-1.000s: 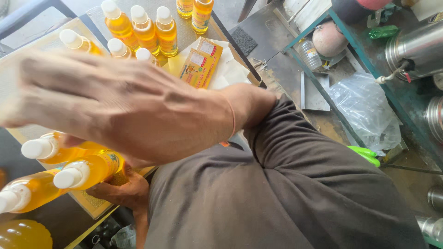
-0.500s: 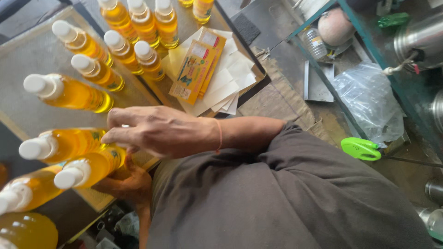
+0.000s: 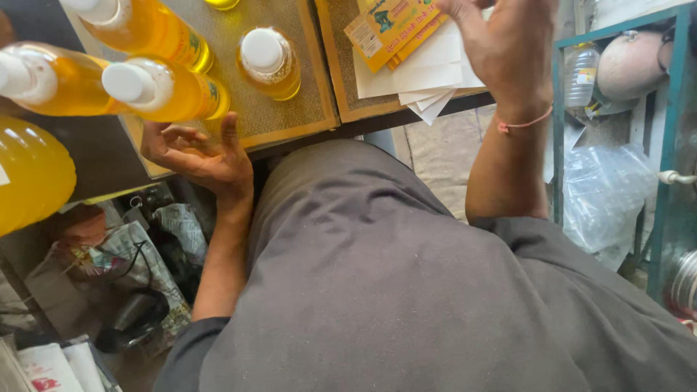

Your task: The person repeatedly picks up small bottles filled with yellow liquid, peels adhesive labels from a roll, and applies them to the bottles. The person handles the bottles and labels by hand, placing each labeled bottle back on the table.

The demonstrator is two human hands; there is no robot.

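Note:
My left hand (image 3: 194, 156) is palm up with its fingers curled apart, at the near edge of a wooden-framed tray (image 3: 294, 125). It holds nothing and sits just below a yellow bottle with a white cap (image 3: 168, 91). Two more capped yellow bottles (image 3: 51, 78) (image 3: 138, 25) show at the upper left, and one (image 3: 268, 62) stands upright on the tray. My right hand (image 3: 508, 47), a thin pink band on its wrist, is spread open over a stack of white paper sheets (image 3: 428, 76), beside yellow-orange printed labels (image 3: 388, 25).
A large yellow container (image 3: 29, 178) bulges in at the left edge. Crumpled newspaper (image 3: 145, 247) and dark clutter lie under the table. At the right stands a teal metal frame (image 3: 557, 131) with a clear plastic bottle (image 3: 581, 72) and a clear plastic bag (image 3: 602, 196).
My right hand has swung off the bottles at the left and over to the paper stack at the upper right. The view has tilted down toward my lap. My left hand stays by the tray edge.

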